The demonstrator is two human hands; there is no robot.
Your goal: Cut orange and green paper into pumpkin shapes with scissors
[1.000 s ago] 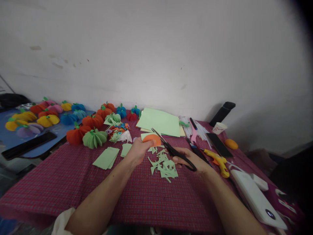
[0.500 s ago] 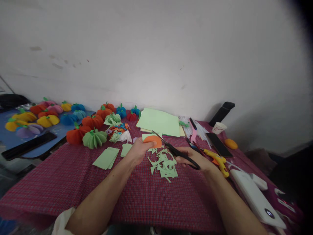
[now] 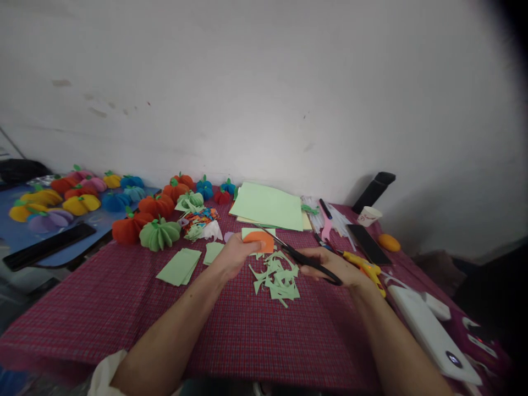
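Between the thumb and fingers of my left hand (image 3: 236,254) is an orange paper piece (image 3: 259,238) with a rounded edge, lying over a light green paper piece (image 3: 247,231). My right hand (image 3: 330,265) is closed round the handles of black-handled scissors (image 3: 303,258). Their blades point up and left, beside the edge of the held papers. Under both hands lies a heap of light green paper scraps (image 3: 280,278) on the checked tablecloth. A stack of cut green paper pieces (image 3: 179,267) rests to the left of my left hand.
Paper pumpkins (image 3: 159,234) in several colours stand at left, some on a blue table (image 3: 22,242). Large green sheets (image 3: 268,206) lie at the back. To the right are a yellow glue gun (image 3: 367,269), a dark phone (image 3: 368,243), a paper cup (image 3: 369,215) and a white power bank (image 3: 433,333).
My right hand and the scissors have shifted slightly right and down. The held papers have moved a little right and turned slightly in my left hand.
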